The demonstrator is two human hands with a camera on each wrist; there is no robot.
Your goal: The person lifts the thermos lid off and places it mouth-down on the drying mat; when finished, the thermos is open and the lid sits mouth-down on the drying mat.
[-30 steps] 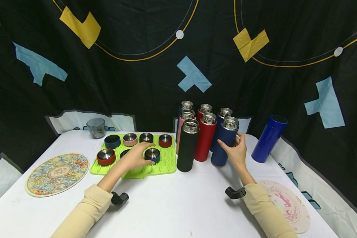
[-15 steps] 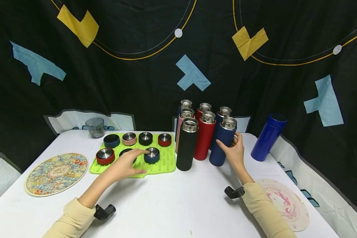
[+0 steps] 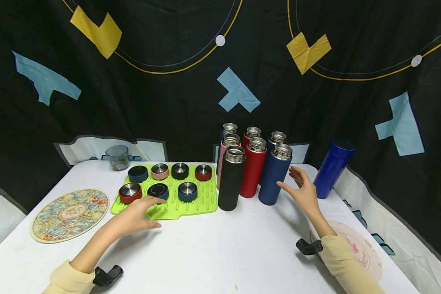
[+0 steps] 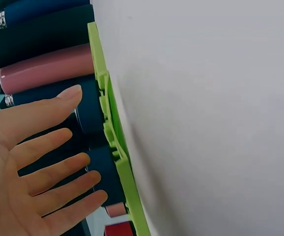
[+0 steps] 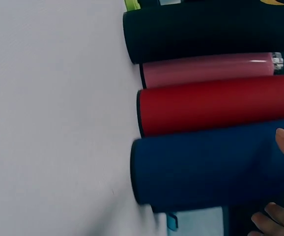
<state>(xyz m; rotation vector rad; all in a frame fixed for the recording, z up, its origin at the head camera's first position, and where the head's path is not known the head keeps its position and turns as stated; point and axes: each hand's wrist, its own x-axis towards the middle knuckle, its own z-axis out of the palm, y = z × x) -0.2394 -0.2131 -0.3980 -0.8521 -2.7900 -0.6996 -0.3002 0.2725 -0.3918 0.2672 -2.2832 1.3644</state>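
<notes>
My left hand point(image 3: 137, 218) is over the front left of the green drying mat point(image 3: 202, 206), fingers spread and holding nothing. Several flask lids sit on that mat, among them a blue lid point(image 3: 187, 191), a dark blue lid point(image 3: 158, 190) and a red lid point(image 3: 130, 193). My right hand point(image 3: 304, 194) is just right of the front blue flask point(image 3: 274, 177), fingers apart, nothing in its grasp. That flask stands upright without a lid. Beside it are a red flask point(image 3: 252, 169), a black flask point(image 3: 230, 181) and a pink flask point(image 5: 211, 70).
A dark blue cylinder point(image 3: 330, 171) stands to the right of my right hand. A smoky glass point(image 3: 118, 157) is behind the mat's left end. Round mats lie at both sides: a patterned mat point(image 3: 70, 215) and a pink-printed mat point(image 3: 356, 249) under the right forearm.
My left hand has drawn back left and towards me, away from the blue lid. My right hand has let go of the front blue flask and moved right.
</notes>
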